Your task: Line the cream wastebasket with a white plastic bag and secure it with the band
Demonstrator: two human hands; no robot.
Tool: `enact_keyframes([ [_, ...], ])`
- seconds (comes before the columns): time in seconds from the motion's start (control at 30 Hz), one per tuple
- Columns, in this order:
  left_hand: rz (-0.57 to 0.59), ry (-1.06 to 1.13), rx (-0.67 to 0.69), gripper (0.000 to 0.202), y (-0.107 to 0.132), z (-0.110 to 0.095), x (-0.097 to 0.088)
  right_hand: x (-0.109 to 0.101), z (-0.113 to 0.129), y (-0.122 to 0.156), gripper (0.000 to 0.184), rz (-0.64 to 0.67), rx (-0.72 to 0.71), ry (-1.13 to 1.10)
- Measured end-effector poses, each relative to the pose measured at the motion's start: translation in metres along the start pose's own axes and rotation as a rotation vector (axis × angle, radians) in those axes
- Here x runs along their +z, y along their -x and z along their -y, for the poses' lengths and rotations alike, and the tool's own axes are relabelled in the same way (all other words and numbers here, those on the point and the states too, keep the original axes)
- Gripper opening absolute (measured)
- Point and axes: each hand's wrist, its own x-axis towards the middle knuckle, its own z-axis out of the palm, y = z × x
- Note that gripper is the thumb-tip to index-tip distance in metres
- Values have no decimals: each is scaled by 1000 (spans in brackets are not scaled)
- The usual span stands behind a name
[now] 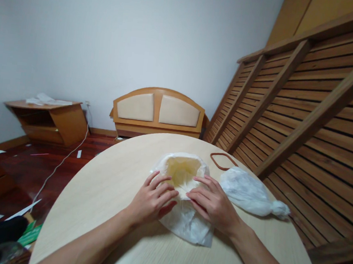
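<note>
Fingers (161, 186) of both hands, left hand (153, 201) and right hand (211, 203), are lying spread, pressing the open white plastic bag (183, 191) on the round pale wooden table (100, 199), gripping nothing.

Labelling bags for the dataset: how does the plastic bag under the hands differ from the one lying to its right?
The open bag has its mouth spread wide, showing a yellowish inside; the knotted bag is tied shut at its right end. The open bag lies under both the left hand and the right hand, fingers at its rim; the knotted bag lies untouched beside a brown band. Both are thin whitish plastic on the round table.
</note>
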Motion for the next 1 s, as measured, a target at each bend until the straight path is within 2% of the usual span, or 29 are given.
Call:
enact_keyframes([
  [0.13,-3,-10,-7,11,0,3,0,2,-1,1,9,-15,3,-2],
  [0.57,4,0,-9,16,0,0,0,2,1,1,10,-18,12,-5],
  [0.67,4,3,-11,12,0,1,0,3,0,2,11,-15,17,-4],
  [1.0,13,-34,1,14,1,1,2,7,2,4,18,15,18,4],
])
